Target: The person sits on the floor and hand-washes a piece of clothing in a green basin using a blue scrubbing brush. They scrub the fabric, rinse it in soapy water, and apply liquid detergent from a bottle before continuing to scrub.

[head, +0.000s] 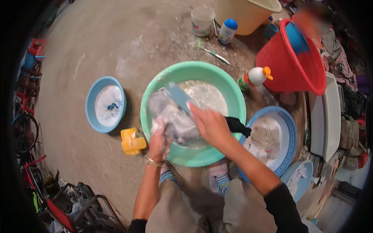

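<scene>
Before me stands a green plastic basin (241, 102) holding suds. My left hand (159, 139), lathered with foam, grips the near edge of a soapy grey cloth (177, 122) over the basin. A blue-grey brush (180, 96) is in my right hand (214, 128) and lies against the cloth; its bristles are hidden and motion blurs it. Black fabric (237, 125) trails over the basin's right rim; whether it belongs to the same piece, I cannot tell. Yellow soap bars (133, 142) with foam on them rest on the floor near my left hand.
On the left is a small blue basin (88, 107) of suds. To the right stand a blue basin (288, 148) with wet cloth, another blue basin (309, 174), a red bucket (271, 64) and a white bottle (258, 76). Farther off lie a toothbrush (217, 56) and a blue-capped bottle (227, 32).
</scene>
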`<state>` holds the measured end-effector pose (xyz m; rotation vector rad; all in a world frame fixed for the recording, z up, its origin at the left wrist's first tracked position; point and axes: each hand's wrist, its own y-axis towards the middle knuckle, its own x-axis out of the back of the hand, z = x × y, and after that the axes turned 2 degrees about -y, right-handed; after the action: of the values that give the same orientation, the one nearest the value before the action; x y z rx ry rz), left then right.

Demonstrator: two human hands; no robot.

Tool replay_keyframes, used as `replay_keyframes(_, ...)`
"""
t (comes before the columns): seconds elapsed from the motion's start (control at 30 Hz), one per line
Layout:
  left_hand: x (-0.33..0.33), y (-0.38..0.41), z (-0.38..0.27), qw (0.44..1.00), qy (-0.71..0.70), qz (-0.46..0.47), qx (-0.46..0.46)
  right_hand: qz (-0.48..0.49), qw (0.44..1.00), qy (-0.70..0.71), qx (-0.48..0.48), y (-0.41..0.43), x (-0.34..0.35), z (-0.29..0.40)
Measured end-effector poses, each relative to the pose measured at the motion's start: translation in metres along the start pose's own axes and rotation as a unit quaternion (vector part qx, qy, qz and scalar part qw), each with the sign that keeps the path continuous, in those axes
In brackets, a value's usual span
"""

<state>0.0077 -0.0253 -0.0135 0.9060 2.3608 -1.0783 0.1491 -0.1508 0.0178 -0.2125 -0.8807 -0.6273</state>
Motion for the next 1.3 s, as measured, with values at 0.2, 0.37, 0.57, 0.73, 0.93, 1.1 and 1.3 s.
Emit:
replay_keyframes(0.2,-0.009,0.002,-0.003,0.998,-0.063,0.02,-0.003,-0.012,1.0,0.007,0.006,-0.009,-0.006,0.006)
replay_keyframes(0.37,0.051,0.022,0.015,0.99,-0.009,0.141,0.0,-0.024,0.997,0.056,0.049,-0.018,-0.006,0.03)
replay_keyframes(0.57,-0.015,0.008,-0.004,0.999,-0.007,-0.042,-0.035,-0.051,0.989,0.126,0.052,-0.034,-0.017,0.019)
replay_keyframes(0.73,-0.012,0.001,0.0,0.998,-0.018,-0.06,0.028,-0.047,0.998,0.011,0.033,-0.005,-0.015,-0.002)
replay_keyframes(0.93,0.002,0.011,-0.008,0.995,-0.064,0.056,0.049,-0.02,0.999,0.029,-0.001,0.013,-0.005,0.007)
replay_keyframes(1.1,-0.017,0.007,-0.014,0.983,-0.154,-0.021,0.093,-0.031,0.997,0.068,0.029,-0.032,-0.016,0.023)
replay_keyframes(1.3,0.011,0.01,-0.006,0.991,-0.106,0.042,0.071,-0.037,0.991,0.12,0.046,-0.035,-0.022,0.025)
